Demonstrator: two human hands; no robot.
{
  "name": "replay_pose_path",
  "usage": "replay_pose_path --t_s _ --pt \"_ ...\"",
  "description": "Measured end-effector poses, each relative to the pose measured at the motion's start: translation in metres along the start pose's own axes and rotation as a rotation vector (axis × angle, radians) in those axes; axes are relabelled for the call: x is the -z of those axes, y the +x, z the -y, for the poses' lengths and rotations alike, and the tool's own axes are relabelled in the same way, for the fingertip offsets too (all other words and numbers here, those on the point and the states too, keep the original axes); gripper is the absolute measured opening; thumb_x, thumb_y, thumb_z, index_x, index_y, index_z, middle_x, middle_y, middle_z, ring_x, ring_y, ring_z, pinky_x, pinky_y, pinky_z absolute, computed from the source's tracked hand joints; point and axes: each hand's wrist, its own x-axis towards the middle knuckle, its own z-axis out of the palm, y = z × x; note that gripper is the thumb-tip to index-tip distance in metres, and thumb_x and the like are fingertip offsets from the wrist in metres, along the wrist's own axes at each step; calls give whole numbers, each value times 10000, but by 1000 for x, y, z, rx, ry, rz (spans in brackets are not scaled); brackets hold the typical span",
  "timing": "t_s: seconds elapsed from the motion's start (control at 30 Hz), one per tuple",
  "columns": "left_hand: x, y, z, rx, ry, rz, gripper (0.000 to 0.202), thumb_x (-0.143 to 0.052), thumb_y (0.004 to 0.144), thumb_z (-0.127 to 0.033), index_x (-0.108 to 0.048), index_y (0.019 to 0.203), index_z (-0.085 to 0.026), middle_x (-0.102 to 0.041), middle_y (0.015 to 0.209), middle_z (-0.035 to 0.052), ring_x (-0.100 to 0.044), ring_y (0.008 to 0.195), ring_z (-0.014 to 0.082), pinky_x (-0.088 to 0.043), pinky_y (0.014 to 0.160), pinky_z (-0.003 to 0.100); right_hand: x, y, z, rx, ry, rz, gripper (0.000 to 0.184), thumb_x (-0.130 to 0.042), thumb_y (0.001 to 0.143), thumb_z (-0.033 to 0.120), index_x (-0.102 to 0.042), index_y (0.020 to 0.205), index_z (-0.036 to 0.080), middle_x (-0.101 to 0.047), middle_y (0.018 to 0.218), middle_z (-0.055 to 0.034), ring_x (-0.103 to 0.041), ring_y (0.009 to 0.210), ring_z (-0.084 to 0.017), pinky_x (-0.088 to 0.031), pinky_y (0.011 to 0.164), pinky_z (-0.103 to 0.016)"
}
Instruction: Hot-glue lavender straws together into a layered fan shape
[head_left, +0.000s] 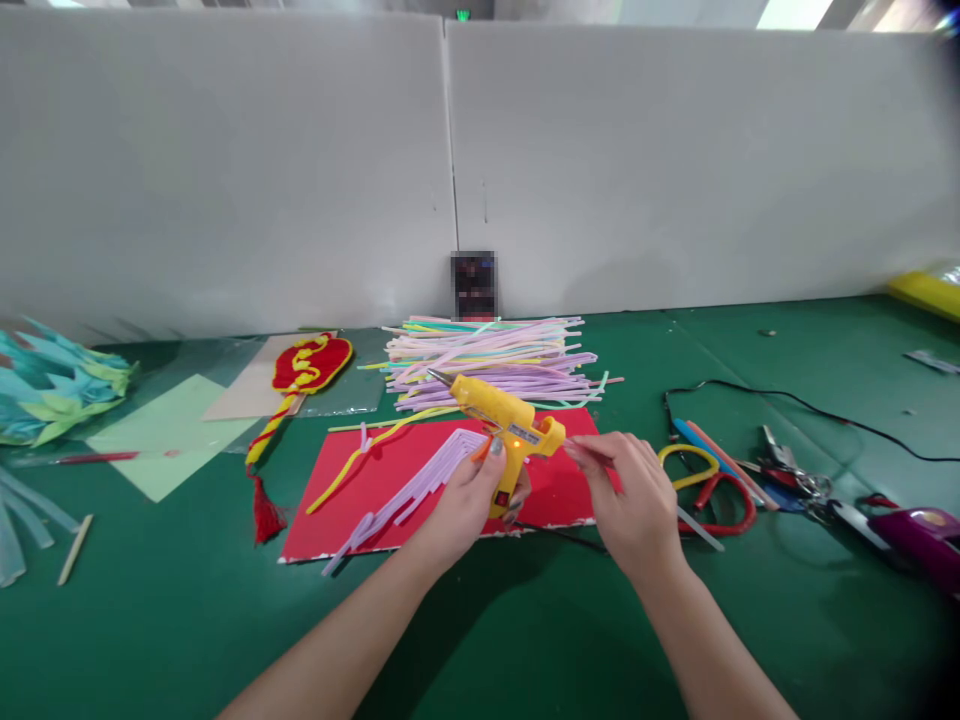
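Observation:
My left hand (pixel 484 485) is wrapped round the handle of a yellow hot glue gun (pixel 499 405), whose nozzle points up and to the left. A small light glows on its side. At the gun's rear end, the fingers of my right hand (pixel 626 490) pinch a glue stick (pixel 570 442), of which only a short pale bit shows. Beneath the gun lies a red board (pixel 559 490) with worn white edges. On it are bent lilac pipe cleaners (pixel 435 475), laid side by side, and a yellow pipe cleaner (pixel 337 480).
A pile of pastel pipe cleaners (pixel 487 360) lies behind the board. To the left are a red-and-yellow tasselled fan (pixel 311 365), green paper (pixel 172 435) and clear glue sticks (pixel 30 510). Scissors (pixel 727 505), keys (pixel 780 450) and a black cord (pixel 817 400) lie right.

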Motion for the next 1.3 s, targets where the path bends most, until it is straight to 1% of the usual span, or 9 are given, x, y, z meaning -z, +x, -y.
replay_pose_path --t_s 0.23,0.43,0.57,0.67,0.73,0.83,0.97,1.1,1.3 --pt "-3 -1 -5 -13 36 5 506 -400 839 -633 -499 706 -154 -469 571 -26 -419 462 81 -372 460 216 2 3 2 21 -46 24 47 -532 877 150 -561 903 175 -623 720 -26 -539 669 -148 -377 649 -293" --pt "-4 -2 -9 -6 51 27 502 -403 841 -626 -482 683 -156 -461 569 -25 -414 464 79 -368 462 215 2 5 4 35 -55 32 93 -475 899 146 -562 897 175 -604 711 -33 -523 646 -152 -371 623 -295" --pt "-4 -2 -10 -14 88 16 496 -405 843 -620 -462 664 -161 -456 562 -26 -414 462 80 -365 459 212 2 2 5 -70 16 55 130 -442 914 170 -567 885 194 -597 715 -19 -542 671 -149 -401 655 -302" --pt "-3 -1 -10 13 109 10 483 -415 838 -618 -467 681 -164 -454 558 -30 -410 450 79 -354 436 206 2 0 6 -190 172 35 175 -461 906 206 -543 1060 224 -627 879 -34 -587 789 -152 -463 713 -295" --pt "-3 -1 -9 46 122 27 485 -409 838 -622 -474 695 -164 -453 551 -32 -410 437 80 -351 427 207 4 -1 6 -213 271 70 259 -513 882 235 -514 1140 255 -629 944 -31 -597 803 -142 -497 693 -268" --pt "-3 -1 -9 73 141 60 498 -394 836 -633 -476 695 -163 -453 542 -33 -416 431 81 -356 430 210 5 -1 7 -241 363 174 267 -591 838 260 -532 1098 279 -640 932 -8 -600 723 -112 -512 605 -215" --pt "-2 -2 -8 93 149 87 483 -393 844 -619 -475 704 -164 -448 541 -39 -411 430 77 -349 425 205 6 0 6 -311 451 204 258 -636 805 268 -537 1043 274 -649 921 5 -611 696 -94 -518 589 -185" --pt "-1 -2 -8 101 164 90 476 -396 840 -619 -467 710 -167 -445 550 -41 -410 430 77 -349 417 205 6 1 3 -332 510 251 250 -634 805 272 -540 1036 267 -651 885 4 -623 711 -102 -526 608 -194" --pt "-4 -2 -11 128 170 92 468 -422 821 -626 -470 728 -170 -439 548 -45 -395 435 80 -351 416 209 5 -2 1 -395 536 285 290 -684 756 300 -523 993 249 -639 816 0 -627 711 -135 -518 564 -229"
